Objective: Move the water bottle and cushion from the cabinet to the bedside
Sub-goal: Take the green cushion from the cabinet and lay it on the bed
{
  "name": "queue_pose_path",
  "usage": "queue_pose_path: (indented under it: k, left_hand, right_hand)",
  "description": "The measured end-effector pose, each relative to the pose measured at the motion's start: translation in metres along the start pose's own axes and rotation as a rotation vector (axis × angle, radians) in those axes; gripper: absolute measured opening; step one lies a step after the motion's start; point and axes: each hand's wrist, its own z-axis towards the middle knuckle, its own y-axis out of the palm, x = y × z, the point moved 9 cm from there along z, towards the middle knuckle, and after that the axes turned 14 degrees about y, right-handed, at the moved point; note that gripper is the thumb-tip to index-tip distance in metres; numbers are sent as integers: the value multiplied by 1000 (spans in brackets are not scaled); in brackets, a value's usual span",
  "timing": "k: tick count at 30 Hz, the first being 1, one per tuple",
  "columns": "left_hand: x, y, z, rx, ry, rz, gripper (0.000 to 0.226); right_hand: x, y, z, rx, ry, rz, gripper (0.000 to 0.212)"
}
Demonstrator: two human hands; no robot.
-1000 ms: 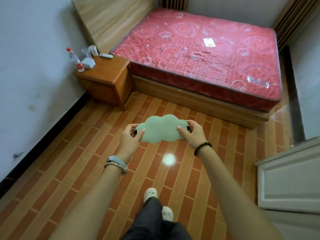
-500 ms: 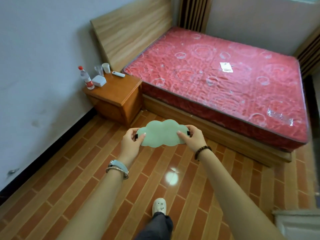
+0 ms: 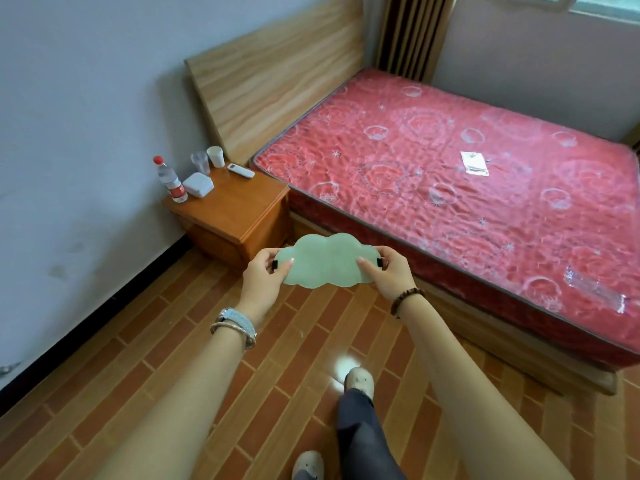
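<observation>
A flat, pale green, cloud-shaped cushion hangs in front of me above the tiled floor. My left hand pinches its left end and my right hand pinches its right end, each by a small black tab. A clear water bottle with a red cap and red label stands upright at the back left corner of the wooden bedside table, beyond the cushion and to the left. The bed with its red plastic-wrapped mattress lies right of the table.
On the bedside table also stand a white box, a clear cup, a white cup and a white remote. A paper tag lies on the mattress. The wooden headboard leans on the left wall. My feet are on the brick-patterned floor.
I have walked closer to the bedside table and bed, which now appear larger and nearer. Both hands keep the same grip on the cushion. The white cabinet at the right has left the view.
</observation>
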Motion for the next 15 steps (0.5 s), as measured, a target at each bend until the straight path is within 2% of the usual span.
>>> queue_pose_path:
  k: [7, 15]
  left_hand:
    - [7, 41, 90, 48, 5, 29, 26]
    - [11, 65, 169, 123, -15, 38, 16]
  right_hand:
    - [-33, -22, 103, -54, -22, -7, 28]
    - [-74, -30, 198, -112, -50, -34, 16]
